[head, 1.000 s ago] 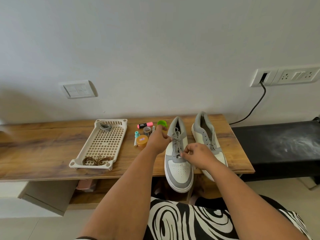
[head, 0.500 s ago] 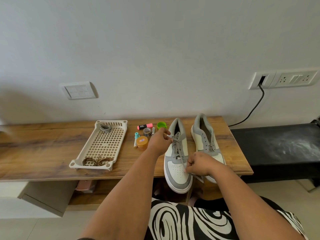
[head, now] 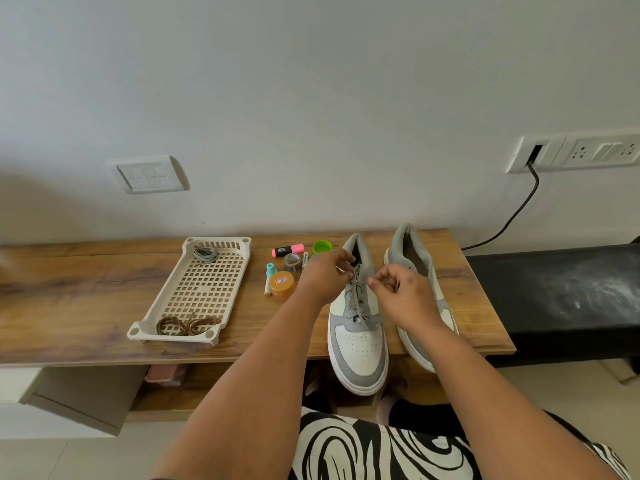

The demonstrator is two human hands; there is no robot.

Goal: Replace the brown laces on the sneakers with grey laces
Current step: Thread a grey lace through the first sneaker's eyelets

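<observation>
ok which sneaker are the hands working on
The left sneaker, beside the orange jar; both hands pinch its grey lace near the top. The right sneaker lies untouched behind the right hand.

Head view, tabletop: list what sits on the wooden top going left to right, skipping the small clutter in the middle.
Tray holding brown laces and a grey lace → orange jar → left sneaker, with both hands at its lace → right sneaker.
</observation>
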